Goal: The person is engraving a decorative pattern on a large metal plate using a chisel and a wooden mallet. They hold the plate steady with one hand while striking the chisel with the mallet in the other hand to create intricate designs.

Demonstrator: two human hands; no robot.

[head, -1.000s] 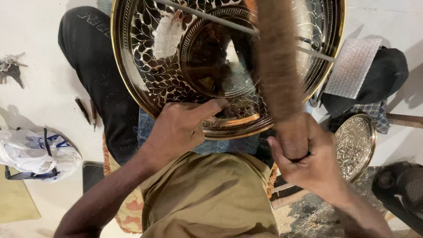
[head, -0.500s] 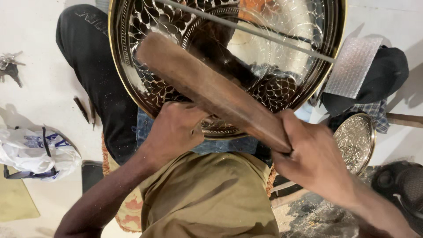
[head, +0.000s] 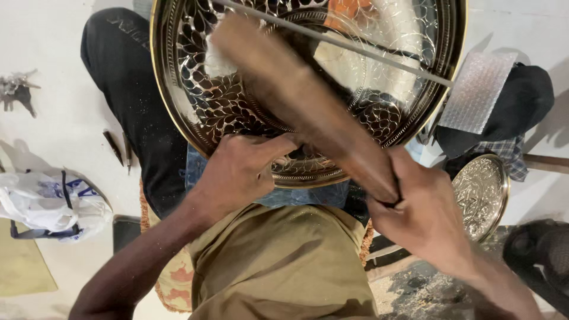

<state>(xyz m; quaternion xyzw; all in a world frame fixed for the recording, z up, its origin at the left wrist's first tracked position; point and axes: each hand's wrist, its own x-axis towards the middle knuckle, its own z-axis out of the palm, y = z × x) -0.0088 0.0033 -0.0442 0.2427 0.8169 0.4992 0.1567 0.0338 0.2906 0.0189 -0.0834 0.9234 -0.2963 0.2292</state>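
Clenched around the lower end of a stiff, seemingly heavy wooden mallet (head: 308,106), the right hand (head: 424,216) angles it over the engraved brass tray (head: 195,101), whose near rim the left hand (head: 243,172) pinches.

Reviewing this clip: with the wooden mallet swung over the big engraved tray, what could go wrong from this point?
1. The left hand grips the near rim of the engraved brass tray, close under the wooden mallet held by the right hand; a stray blow could hit the fingers.
2. The tray rests on the lap, steadied by one hand only; it may slip.
3. The mallet is motion-blurred, so it could dent the pattern if it lands off target.
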